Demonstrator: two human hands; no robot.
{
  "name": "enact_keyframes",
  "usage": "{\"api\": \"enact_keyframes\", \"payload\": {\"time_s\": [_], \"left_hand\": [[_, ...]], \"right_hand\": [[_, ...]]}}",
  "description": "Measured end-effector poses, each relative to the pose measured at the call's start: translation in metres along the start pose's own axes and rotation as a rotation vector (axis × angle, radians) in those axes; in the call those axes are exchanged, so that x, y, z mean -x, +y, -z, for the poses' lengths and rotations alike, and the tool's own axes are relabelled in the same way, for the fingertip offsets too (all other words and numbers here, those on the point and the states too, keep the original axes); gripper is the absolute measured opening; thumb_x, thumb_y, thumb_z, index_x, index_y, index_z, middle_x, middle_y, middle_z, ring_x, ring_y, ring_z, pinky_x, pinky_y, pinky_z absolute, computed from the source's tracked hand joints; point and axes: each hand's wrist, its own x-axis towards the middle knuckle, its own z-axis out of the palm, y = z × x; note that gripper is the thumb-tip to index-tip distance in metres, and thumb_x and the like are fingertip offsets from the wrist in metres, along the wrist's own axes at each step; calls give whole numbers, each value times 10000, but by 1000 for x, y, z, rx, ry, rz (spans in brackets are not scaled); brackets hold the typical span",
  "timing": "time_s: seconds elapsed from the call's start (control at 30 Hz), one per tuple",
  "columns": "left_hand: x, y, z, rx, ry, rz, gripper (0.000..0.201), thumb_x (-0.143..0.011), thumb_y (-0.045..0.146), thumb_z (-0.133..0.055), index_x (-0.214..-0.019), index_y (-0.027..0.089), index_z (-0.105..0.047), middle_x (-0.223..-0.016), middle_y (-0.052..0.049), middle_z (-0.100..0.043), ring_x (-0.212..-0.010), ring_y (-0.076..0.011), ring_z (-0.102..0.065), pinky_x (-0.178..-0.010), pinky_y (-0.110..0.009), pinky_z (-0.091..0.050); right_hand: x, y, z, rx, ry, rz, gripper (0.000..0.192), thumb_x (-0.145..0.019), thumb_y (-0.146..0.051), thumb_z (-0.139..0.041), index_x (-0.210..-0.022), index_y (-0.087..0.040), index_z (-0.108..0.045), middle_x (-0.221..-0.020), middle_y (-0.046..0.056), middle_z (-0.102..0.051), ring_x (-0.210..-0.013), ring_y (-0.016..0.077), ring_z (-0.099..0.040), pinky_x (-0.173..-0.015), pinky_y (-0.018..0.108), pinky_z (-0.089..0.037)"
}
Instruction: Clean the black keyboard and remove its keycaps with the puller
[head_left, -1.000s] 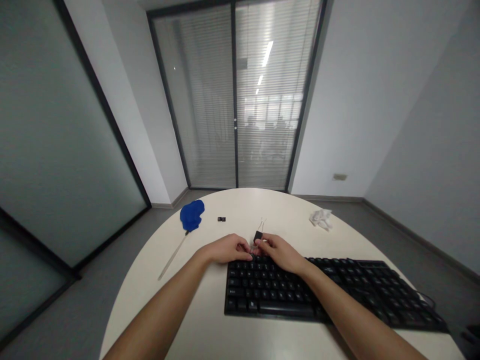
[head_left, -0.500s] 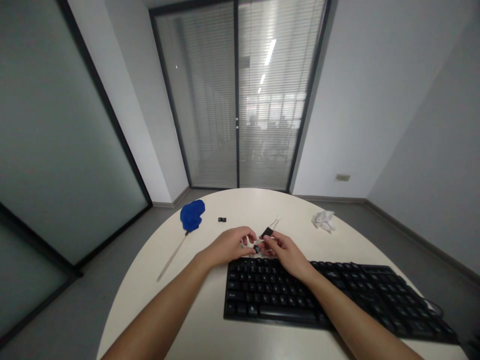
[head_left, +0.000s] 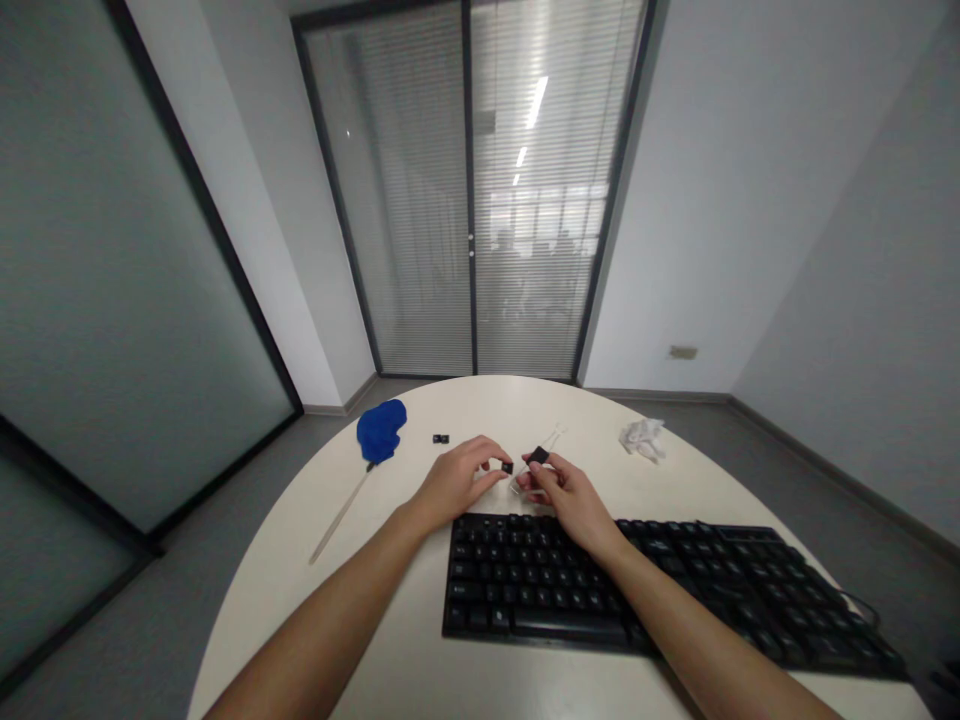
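Two bare forearms reach in over the table [head_left: 510, 405] toward its far edge, converging. The left forearm [head_left: 345, 605] slants up from the lower left, inside the table's left edge, its wrist nearly straight; the right forearm [head_left: 694, 610] slants in from the lower right. The left hand [head_left: 461, 475] arches, thumb and index tips brought together in a pinch with a gap behind them. The right hand [head_left: 566, 498] is half curled, its thumb pressing forward above bent fingers. Both hands sit near each other, short of the far edge, apart
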Motion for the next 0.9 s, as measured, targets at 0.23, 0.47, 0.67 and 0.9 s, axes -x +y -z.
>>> {"api": "enact_keyframes", "payload": {"time_s": [0.23, 0.47, 0.67, 0.9], "left_hand": [[-7, -45, -3, -309, 240, 301, 163, -881, 189, -620, -1022, 252, -670, -1027, -11, -674, -918, -190, -589, -832, -305, -473], [1, -70, -11, -478, 152, 331, 154, -862, 161, -630, -975, 242, -697, -1097, -38, -657, -1065, -242, -528, -921, -351, -437], [0, -72, -11, -463, 158, 349, 155, -870, 180, -622, -997, 238, -690, -1072, -40, -665, -1085, -242, -512, -953, -353, -427], [-14, -77, -10, -486, 169, 371, 155, -856, 160, -616, -976, 221, -693, -1088, -67, -647, -1088, -261, -507, -967, -376, -408]], "right_hand": [[1, 0, -1, 42, -35, 3, 497, -814, -601, -624, -1050, -164, -633, -864, 74, -708, -818, 182, -665, -720, 298, -542], [3, -5, -3, 65, -47, -18, 491, -808, -603, -618, -1033, -167, -629, -853, 72, -698, -815, 187, -660, -685, 294, -553], [5, -7, -4, 71, -54, -12, 508, -804, -618, -615, -1042, -169, -628, -860, 70, -700, -831, 191, -662, -678, 288, -557], [4, -4, -4, 95, -74, -1, 522, -825, -627, -586, -1051, -159, -622, -868, 73, -709, -836, 190, -668, -684, 289, -549]]}}
